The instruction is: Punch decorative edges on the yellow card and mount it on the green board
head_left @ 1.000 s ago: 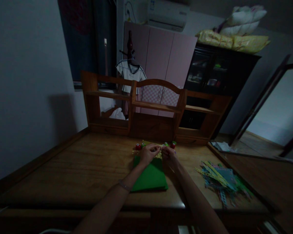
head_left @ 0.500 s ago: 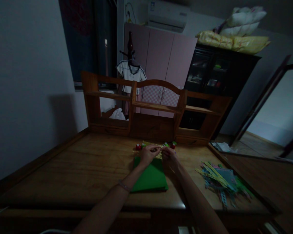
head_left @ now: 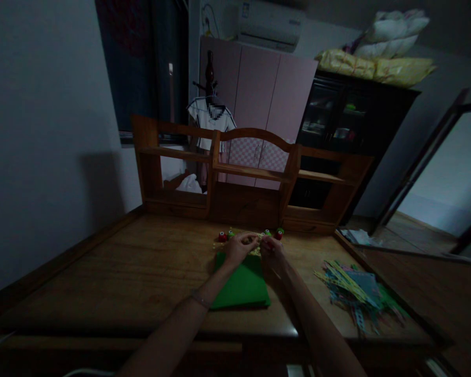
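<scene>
My left hand (head_left: 240, 247) and my right hand (head_left: 272, 250) meet fingertip to fingertip above the far end of a green sheet stack (head_left: 241, 285). Both hands are closed in a pinch. Whatever lies between the fingertips is too small and dark to make out. Behind and below the fingers lies a scatter of small pale yellow pieces (head_left: 255, 252), partly hidden by the hands. Small red and green figures with eye-like dots stand just beyond: a red one (head_left: 222, 237) on the left and a red-green one (head_left: 280, 233) on the right.
On the desk's right side lies a loose pile of cut paper strips and sheets (head_left: 353, 288) in yellow, blue and green. A wooden shelf unit (head_left: 251, 169) runs along the back of the desk (head_left: 141, 267). White papers (head_left: 359, 236) lie past the right edge.
The right hand's fingers have shifted slightly beside the left fingertips. My left hand keeps nearly the same pose, and the things on the desk stay where they were.
</scene>
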